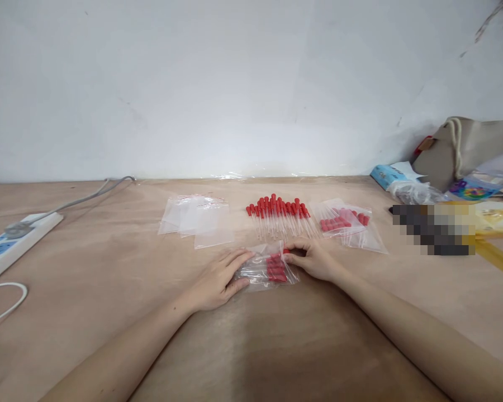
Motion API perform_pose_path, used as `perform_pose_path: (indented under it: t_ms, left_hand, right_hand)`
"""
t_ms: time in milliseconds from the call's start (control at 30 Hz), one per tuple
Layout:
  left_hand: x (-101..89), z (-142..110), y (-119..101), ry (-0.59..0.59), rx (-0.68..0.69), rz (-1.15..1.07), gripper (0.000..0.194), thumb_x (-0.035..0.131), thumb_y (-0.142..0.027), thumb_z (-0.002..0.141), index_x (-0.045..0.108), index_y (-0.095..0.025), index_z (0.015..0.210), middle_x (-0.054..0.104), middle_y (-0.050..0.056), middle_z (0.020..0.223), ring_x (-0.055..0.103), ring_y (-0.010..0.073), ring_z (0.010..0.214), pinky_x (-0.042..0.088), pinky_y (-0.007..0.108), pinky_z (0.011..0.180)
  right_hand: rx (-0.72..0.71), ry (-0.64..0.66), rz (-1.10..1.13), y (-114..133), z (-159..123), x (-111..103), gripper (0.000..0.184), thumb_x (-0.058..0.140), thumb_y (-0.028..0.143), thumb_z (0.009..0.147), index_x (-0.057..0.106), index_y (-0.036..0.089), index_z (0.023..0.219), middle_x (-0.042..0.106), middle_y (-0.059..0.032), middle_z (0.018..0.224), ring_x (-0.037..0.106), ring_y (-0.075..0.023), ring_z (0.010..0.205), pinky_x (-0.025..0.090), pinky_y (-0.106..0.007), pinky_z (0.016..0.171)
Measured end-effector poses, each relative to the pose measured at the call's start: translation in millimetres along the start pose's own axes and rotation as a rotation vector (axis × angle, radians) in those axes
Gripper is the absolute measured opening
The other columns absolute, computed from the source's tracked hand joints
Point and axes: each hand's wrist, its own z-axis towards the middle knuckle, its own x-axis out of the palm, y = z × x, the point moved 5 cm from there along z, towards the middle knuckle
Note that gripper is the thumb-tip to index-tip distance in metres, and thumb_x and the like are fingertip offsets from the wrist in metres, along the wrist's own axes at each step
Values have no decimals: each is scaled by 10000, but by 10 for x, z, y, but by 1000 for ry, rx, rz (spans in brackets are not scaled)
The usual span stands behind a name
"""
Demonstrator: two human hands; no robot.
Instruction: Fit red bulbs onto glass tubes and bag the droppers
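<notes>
A clear zip bag (257,272) lies in front of me with several red-bulbed droppers (276,269) in it, bulbs toward the right. My left hand (222,279) grips the bag's left end, fingers above and thumb below. At the bag's right end, my right hand (312,258) pinches the red bulb of a dropper (286,252) between thumb and index finger. Whether that dropper is fully inside the bag I cannot tell. Just beyond lies a pile of loose droppers (276,209), their clear stems pointing toward me.
Flat zip bags (212,226) lie at the back left, and filled bags (339,222) at the back right. A power strip (8,245) with a grey cable is far left. A blue tissue pack (389,176), a beige bag (478,151) and yellow plastic (498,220) crowd the right.
</notes>
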Motion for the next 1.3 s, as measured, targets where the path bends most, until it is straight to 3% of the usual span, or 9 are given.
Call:
perform_pose_path:
  t_ms: [133, 333, 433, 567, 633, 767, 1000, 1100, 1300]
  left_hand:
    - [0, 1, 0, 7, -2, 6, 475, 366, -357, 895, 271, -226, 1341, 366, 65, 1365, 315, 203, 1259, 296, 380, 1029]
    - [-1, 1, -1, 6, -1, 0, 478, 376, -352, 891, 276, -224, 1340, 365, 70, 1364, 326, 204, 1250, 310, 379, 1021]
    - [7, -2, 7, -7, 4, -6, 477, 382, -340, 890, 275, -235, 1343, 367, 67, 1363, 329, 210, 1249, 318, 384, 1017]
    - [18, -9, 8, -11, 19, 2, 442, 375, -342, 893, 315, -266, 1325, 353, 48, 1373, 324, 210, 1255, 320, 382, 1017]
    - [20, -9, 6, -4, 21, 10, 434, 372, -344, 894, 326, -273, 1320, 345, 43, 1377, 315, 211, 1260, 313, 387, 1022]
    - [21, -5, 7, 26, 8, 9, 438, 373, -340, 894, 318, -277, 1325, 327, 36, 1388, 301, 208, 1269, 296, 391, 1036]
    - [-18, -26, -12, -59, -5, -33, 451, 383, -330, 891, 303, -262, 1330, 262, 54, 1417, 305, 214, 1266, 314, 377, 1027]
    - [-74, -28, 54, -178, -73, 37, 446, 387, -340, 885, 317, -242, 1315, 282, 70, 1402, 259, 227, 1288, 271, 411, 1047]
    - [-232, -21, 461, -402, -255, 245, 418, 435, -401, 840, 427, -198, 1205, 392, 113, 1310, 260, 271, 1283, 190, 508, 1048]
  right_hand:
    - [-72, 17, -12, 52, 30, 26, 199, 485, 305, 812, 660, 218, 848, 652, -29, 915, 580, -171, 878, 435, -325, 811]
    - [265, -187, 105, -202, 14, 72, 174, 563, 348, 711, 590, 177, 695, 632, -19, 681, 577, -150, 629, 457, -276, 592]
    - [298, -280, 87, -245, 8, 68, 183, 579, 327, 685, 530, 178, 780, 571, 20, 589, 533, -127, 548, 420, -248, 526]
    - [306, -240, 57, -185, -7, -1, 325, 437, 343, 794, 449, 159, 1062, 538, 44, 563, 526, -131, 544, 413, -253, 540]
    - [308, -181, 18, -133, -25, -15, 316, 387, 382, 829, 506, 162, 1022, 582, 10, 642, 554, -142, 618, 424, -263, 581]
    - [335, -40, 17, -95, -73, 111, 290, 539, 442, 745, 581, 170, 834, 623, -18, 704, 580, -162, 662, 439, -264, 584]
    - [289, -116, 369, 14, -114, 73, 295, 524, 493, 749, 480, 202, 778, 604, -5, 733, 593, -151, 679, 487, -287, 608]
    - [284, -277, 462, 10, -133, -269, 276, 547, 481, 741, 461, 224, 794, 594, 7, 703, 596, -154, 617, 493, -290, 543]
    - [132, -1033, 432, -337, -287, -1215, 349, 606, 425, 696, 371, 222, 856, 549, 20, 726, 594, -161, 626, 505, -329, 527]
